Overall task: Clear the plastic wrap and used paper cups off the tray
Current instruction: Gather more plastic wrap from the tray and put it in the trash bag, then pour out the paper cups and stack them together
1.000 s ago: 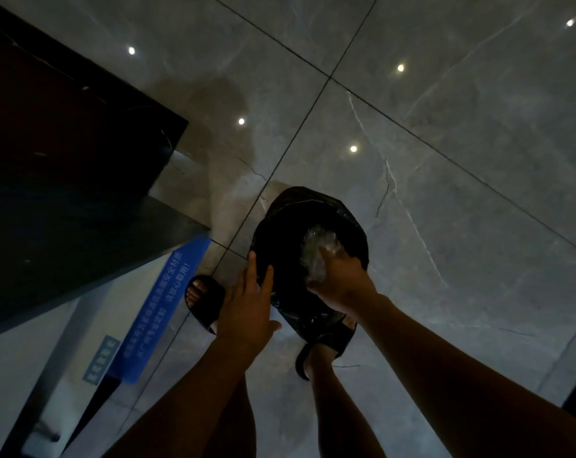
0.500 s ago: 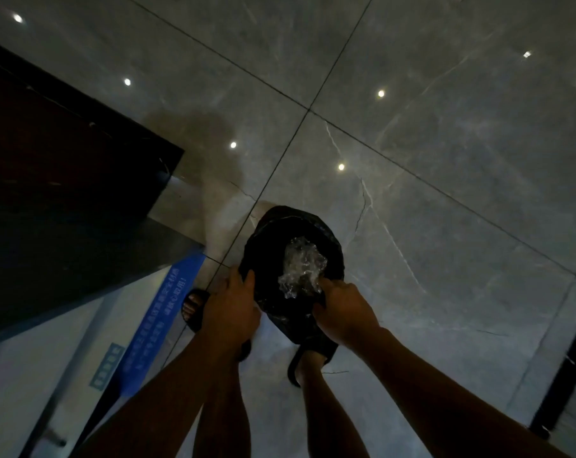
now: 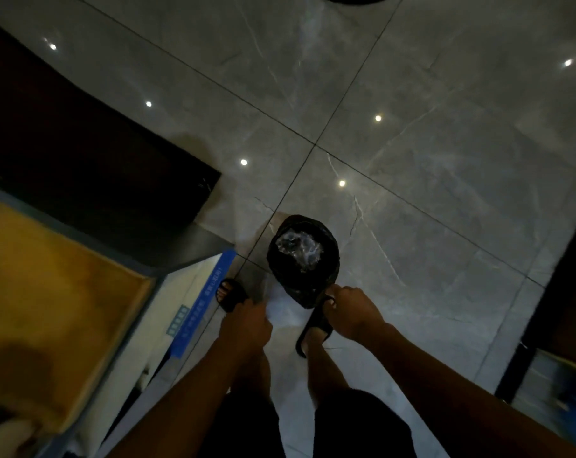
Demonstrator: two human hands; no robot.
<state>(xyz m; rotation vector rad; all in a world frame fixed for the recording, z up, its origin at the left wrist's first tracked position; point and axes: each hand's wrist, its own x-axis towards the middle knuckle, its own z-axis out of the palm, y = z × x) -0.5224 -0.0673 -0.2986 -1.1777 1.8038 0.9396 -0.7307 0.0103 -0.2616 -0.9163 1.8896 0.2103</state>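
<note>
A small white bin point(image 3: 281, 309) lined with a black bag point(image 3: 304, 279) stands on the floor in front of my feet. Crumpled clear plastic wrap point(image 3: 298, 247) lies in its open top. My left hand point(image 3: 247, 322) has its fingers curled against the bin's white near side; I cannot tell whether it grips it. The fingers of my right hand point(image 3: 352, 312) are closed on the liner's near edge. No paper cups or tray are clearly visible.
A dark counter point(image 3: 91, 153) fills the left, with a yellow-brown surface point(image 3: 55, 302) beneath it and a blue label strip point(image 3: 207, 302) down its white front. My feet wear black sandals point(image 3: 232, 294). Dark furniture point(image 3: 567, 292) stands at the right on the grey tiles.
My right hand let go of the plastic wrap, which now lies in the bin. Both hands drew back to the bin's near edge, and the view rose and pulled away.
</note>
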